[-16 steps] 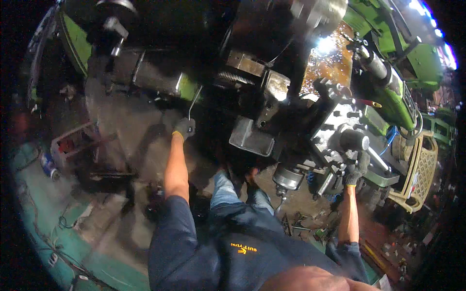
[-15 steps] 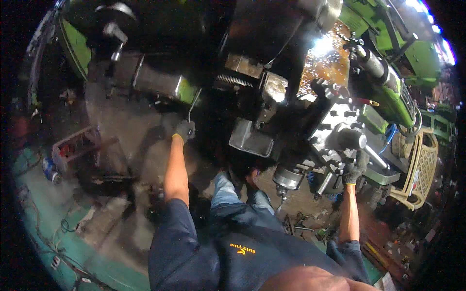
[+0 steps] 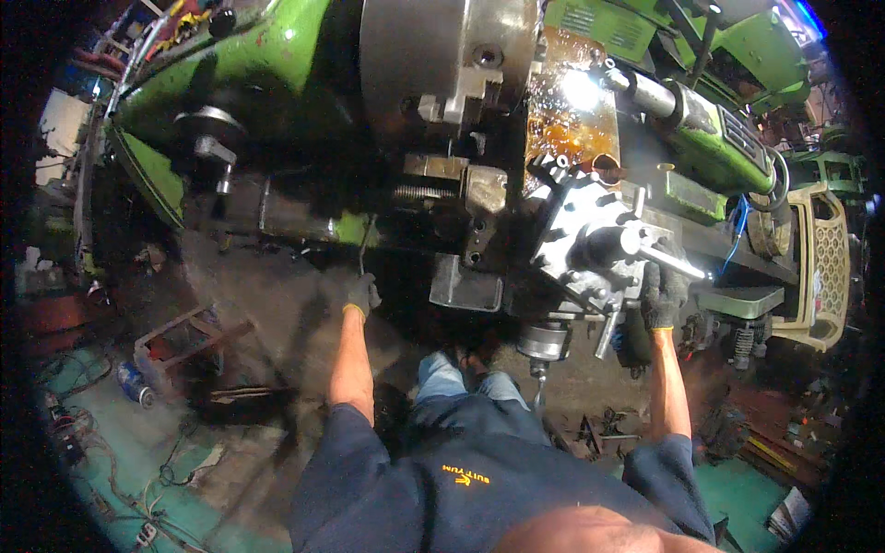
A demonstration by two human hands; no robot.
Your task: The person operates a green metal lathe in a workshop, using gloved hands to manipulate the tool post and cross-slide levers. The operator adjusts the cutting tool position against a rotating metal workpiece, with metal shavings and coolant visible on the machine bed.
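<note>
The big machine (image 3: pixel 277 55) is green with grey metal parts. Both gloves, left (image 3: pixel 361 293) and right (image 3: pixel 662 297), are dark grey. The shirt (image 3: pixel 461 488) is dark blue. The chair (image 3: pixel 820 267) is cream, with a net pattern.

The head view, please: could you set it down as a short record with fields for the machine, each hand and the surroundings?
machine: green lathe with a grey metal chuck
left hand: gloved left hand, fingers closed on a thin dark lever at the lathe's front
right hand: gloved right hand at a shiny handle on the tool post
work area: bright orange-brown patch beside the chuck
floor: can and a small red frame at the left
</note>
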